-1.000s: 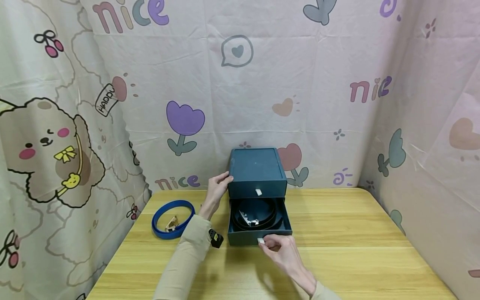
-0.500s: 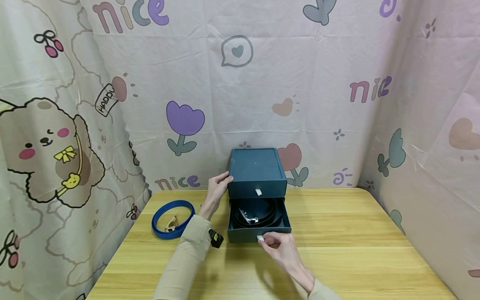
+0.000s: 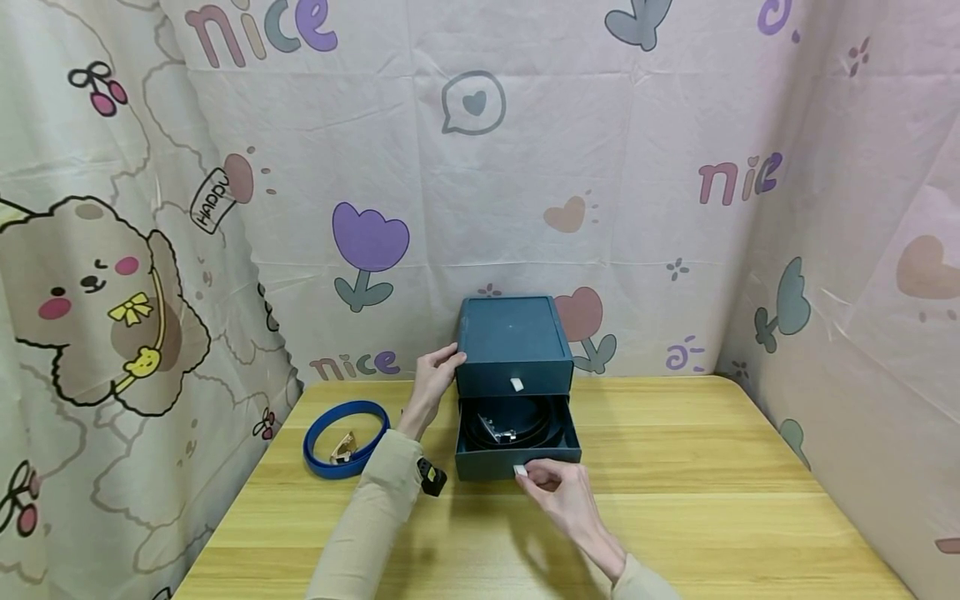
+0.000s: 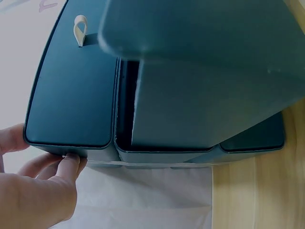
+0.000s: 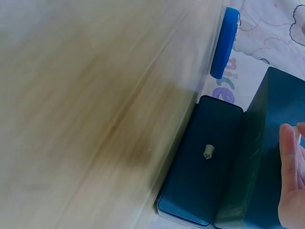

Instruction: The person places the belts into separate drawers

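A dark teal box of drawers (image 3: 513, 329) stands at the back of the table. Its middle drawer (image 3: 480, 467) sticks out at the front, with a coiled black belt (image 3: 551, 433) and its silver buckle inside. My right hand (image 3: 562, 496) pinches the small white pull tab (image 3: 521, 471) on that drawer's front. With bent fingers, my left hand (image 3: 432, 383) grips the box's upper left front corner; the left wrist view shows its fingertips against the side wall. Above the drawer, the top drawer (image 4: 71, 95) sits flush, its cream loop hanging in front.
On the table left of the box lies a coiled blue belt (image 3: 318, 462) with a gold buckle (image 3: 345, 447). The right wrist view shows a bottom drawer (image 5: 202, 181) below the pulled-out one, flush in the box. A printed curtain (image 3: 480, 217) hangs behind the table (image 3: 712, 475).
The middle drawer has slid a little further back into the box, and my right hand has moved inward with its tab. My left hand keeps its place on the box.
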Demonstrator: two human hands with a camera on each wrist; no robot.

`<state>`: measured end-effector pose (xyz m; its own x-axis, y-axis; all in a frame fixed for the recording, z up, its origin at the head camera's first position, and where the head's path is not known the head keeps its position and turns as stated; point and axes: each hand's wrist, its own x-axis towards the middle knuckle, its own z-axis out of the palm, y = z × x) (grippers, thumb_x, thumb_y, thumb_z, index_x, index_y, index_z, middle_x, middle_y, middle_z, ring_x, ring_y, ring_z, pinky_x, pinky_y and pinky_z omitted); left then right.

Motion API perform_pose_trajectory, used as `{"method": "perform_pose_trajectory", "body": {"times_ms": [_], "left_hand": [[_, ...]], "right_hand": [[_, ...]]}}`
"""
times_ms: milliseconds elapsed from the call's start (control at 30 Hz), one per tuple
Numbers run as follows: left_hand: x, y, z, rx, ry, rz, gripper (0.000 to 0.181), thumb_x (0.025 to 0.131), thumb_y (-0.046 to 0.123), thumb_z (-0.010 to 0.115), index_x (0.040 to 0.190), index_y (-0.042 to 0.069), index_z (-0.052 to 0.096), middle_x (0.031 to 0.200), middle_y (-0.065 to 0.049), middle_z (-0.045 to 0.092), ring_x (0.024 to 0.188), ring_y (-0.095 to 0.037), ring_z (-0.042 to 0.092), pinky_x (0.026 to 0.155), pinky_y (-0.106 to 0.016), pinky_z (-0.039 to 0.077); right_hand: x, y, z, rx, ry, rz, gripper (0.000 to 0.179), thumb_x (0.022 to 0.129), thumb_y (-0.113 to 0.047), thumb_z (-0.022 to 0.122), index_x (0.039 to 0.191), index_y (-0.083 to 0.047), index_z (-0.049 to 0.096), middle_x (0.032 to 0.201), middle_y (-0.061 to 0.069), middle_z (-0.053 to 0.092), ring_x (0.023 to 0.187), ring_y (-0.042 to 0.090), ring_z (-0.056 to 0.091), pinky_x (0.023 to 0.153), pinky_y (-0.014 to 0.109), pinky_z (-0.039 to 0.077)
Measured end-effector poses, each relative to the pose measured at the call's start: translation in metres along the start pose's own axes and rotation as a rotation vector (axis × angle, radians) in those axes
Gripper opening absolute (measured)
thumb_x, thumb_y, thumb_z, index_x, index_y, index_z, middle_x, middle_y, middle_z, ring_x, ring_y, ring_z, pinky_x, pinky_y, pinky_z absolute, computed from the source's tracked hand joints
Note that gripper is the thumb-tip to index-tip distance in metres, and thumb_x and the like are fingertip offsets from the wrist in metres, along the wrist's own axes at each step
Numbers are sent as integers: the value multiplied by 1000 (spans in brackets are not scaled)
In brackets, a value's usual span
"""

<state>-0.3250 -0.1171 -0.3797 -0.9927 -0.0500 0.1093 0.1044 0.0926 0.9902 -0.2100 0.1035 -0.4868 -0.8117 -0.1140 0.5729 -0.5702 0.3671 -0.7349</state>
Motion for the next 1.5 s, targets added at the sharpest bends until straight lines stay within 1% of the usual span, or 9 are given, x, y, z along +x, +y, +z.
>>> {"method": "perform_pose_trajectory", "body": {"times_ms": [33,100,167,300,567,900,1167,1333,1500], "left_hand": [[0,0,0,10,0,3,48,100,20,60,145,4,54,132,-17,63,81,-6,51,83,-24,46],[-1,0,0,4,-4,-4,48,100,19,60,146,4,53,136,-22,60,86,-18,56,89,-31,48],[-1,0,0,5,-11,1,49,101,19,59,146,3,52,150,-20,52,114,-25,60,105,-40,48],[-1,0,0,-17,-36,9,51,101,18,58,148,0,48,155,-23,44,145,-35,42,118,-51,37],[0,0,-1,-25,-37,-1,51,101,18,58,148,0,48,155,-23,44,146,-35,41,118,-52,37],[1,0,0,-22,-25,-1,50,101,18,58,147,1,50,155,-21,45,144,-33,44,115,-50,40],[1,0,0,-16,-28,0,50,101,18,58,147,1,49,155,-21,45,140,-31,47,114,-47,41],[1,0,1,-7,-15,-4,49,101,19,59,147,3,51,153,-20,49,112,-22,52,96,-35,44],[2,-1,1,-8,-16,-1,49,101,19,59,146,3,51,152,-20,50,120,-24,54,97,-33,45]], "right_hand": [[0,0,0,2,1,7,8,80,-2,81,85,-6,77,69,0,75,63,-6,65,59,15,56],[0,0,0,4,6,18,9,79,-2,81,85,-5,77,70,1,76,63,-5,65,59,16,56],[1,0,1,7,11,28,9,79,-1,81,86,-4,77,71,1,76,64,-5,66,60,16,57],[1,1,2,25,25,58,10,78,-1,82,85,-5,77,71,2,76,64,-4,66,61,17,57],[4,4,4,36,61,90,11,77,0,83,84,-6,77,70,2,75,63,-4,65,62,15,56],[8,3,4,124,76,242,12,77,-1,84,84,-10,78,72,5,76,63,1,66,64,15,56],[11,1,11,129,139,336,12,75,8,81,82,0,76,71,15,74,58,4,64,57,12,51],[11,4,9,188,130,308,12,76,2,83,84,-4,77,73,14,75,59,4,66,55,14,51],[12,9,10,225,129,287,10,77,-2,84,85,-4,78,75,15,76,60,3,68,55,17,54]]}}
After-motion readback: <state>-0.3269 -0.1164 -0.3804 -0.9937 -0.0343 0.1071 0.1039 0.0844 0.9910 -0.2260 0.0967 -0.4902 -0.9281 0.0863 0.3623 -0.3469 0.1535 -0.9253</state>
